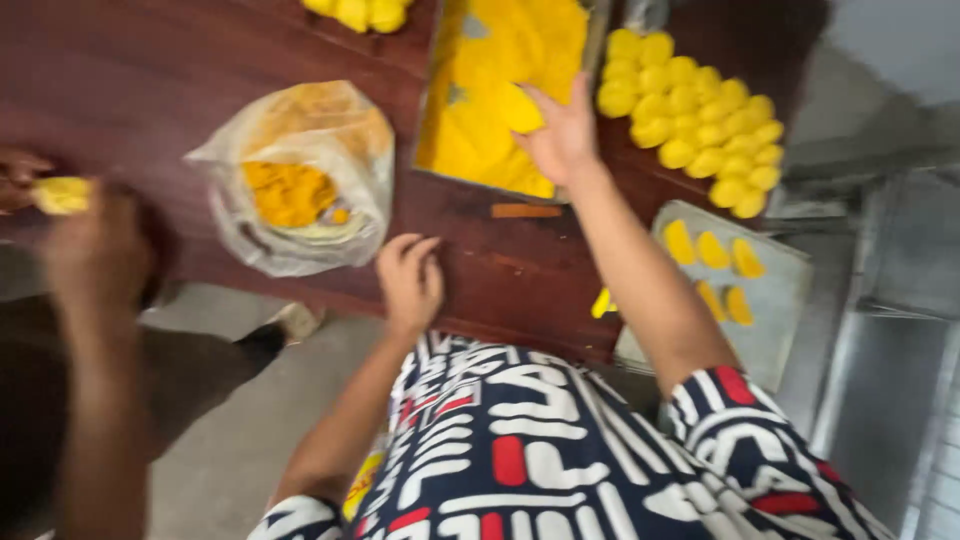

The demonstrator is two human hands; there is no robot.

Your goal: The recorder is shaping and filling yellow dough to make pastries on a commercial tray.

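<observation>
small food-prep kitchen or snack workshop: dark wooden table [150,90] across upper frame, metal tray [598,40] of yellow dough sheets top centre, rows of yellow dough balls [695,115] upper right, shaped pieces on a tray [790,300] at right.

Bright yellow dough balls [700,120] are sitting on a dark reddish-brown worktop [130,80]. The shirt [540,450] is showing bold white, navy and red lettering-like shapes.

Before you, the table [130,90]; on it, centre, the tray [440,130] of flat dough pieces [500,60]; left of the tray, the plastic bag [300,180]; right of it, the dough balls [690,110]; nearer you at right, the board [780,290] bearing folded pieces [712,250].
</observation>
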